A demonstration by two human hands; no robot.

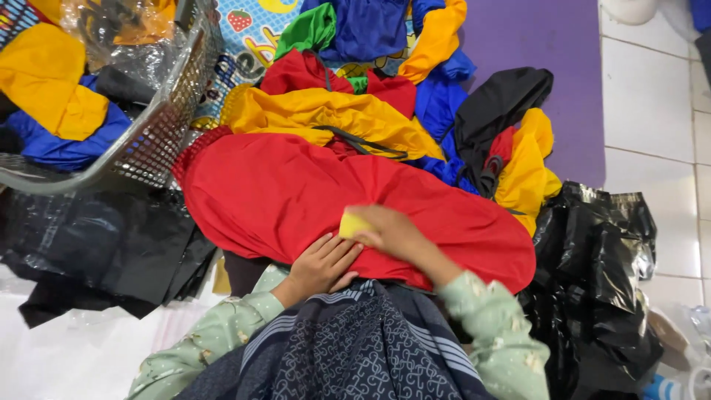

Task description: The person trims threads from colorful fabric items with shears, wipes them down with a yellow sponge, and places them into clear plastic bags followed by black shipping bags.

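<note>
A large red cloth (296,192) lies spread over my lap. My right hand (389,231) rests on it and grips a small yellow block (352,224), pressing it to the fabric. Just beside it, my left hand (320,264) lies flat on the near edge of the red cloth with fingers together and holds nothing. Behind the red cloth sits a heap of yellow garments (326,115), red, blue (437,104), green and black ones.
A grey mesh basket (159,126) with yellow and blue clothes stands at the upper left. Black plastic bags lie at the left (96,252) and right (600,274). A purple mat (548,44) and white floor tiles (652,96) are at the far right.
</note>
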